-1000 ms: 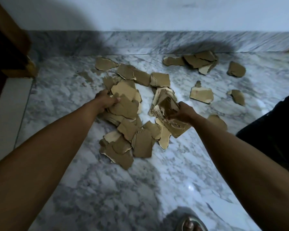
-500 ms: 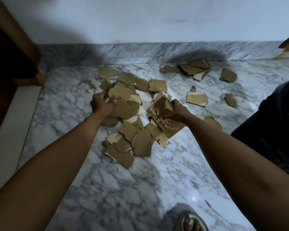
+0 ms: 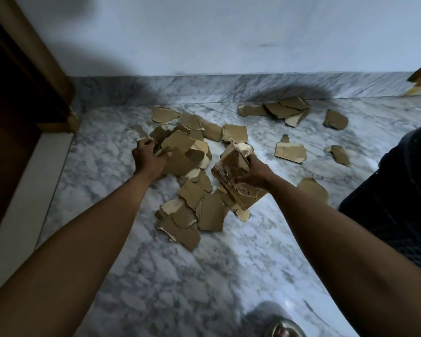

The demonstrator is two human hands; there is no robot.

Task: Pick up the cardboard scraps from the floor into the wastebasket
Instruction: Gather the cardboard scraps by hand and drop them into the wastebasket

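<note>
Torn brown cardboard scraps [image 3: 192,207] lie in a heap on the marble floor [image 3: 170,283], with more scraps [image 3: 284,110] scattered toward the back wall. My left hand [image 3: 147,160] grips a few scraps [image 3: 180,154] at the heap's upper left, lifted off the floor. My right hand [image 3: 254,173] holds a thick stack of scraps [image 3: 233,176] just above the heap's right side. The dark mesh wastebasket [image 3: 399,210] stands at the right edge, partly cut off.
A dark wooden door and frame [image 3: 22,98] fill the left side, with a pale threshold strip [image 3: 27,190] below. A marble skirting [image 3: 229,86] runs along the white wall. My sandalled foot [image 3: 281,330] shows at the bottom edge.
My left hand has closed on scraps at the heap's upper left and raised them. The right hand's stack has lifted slightly. The view tilted, bringing the wastebasket further into sight.
</note>
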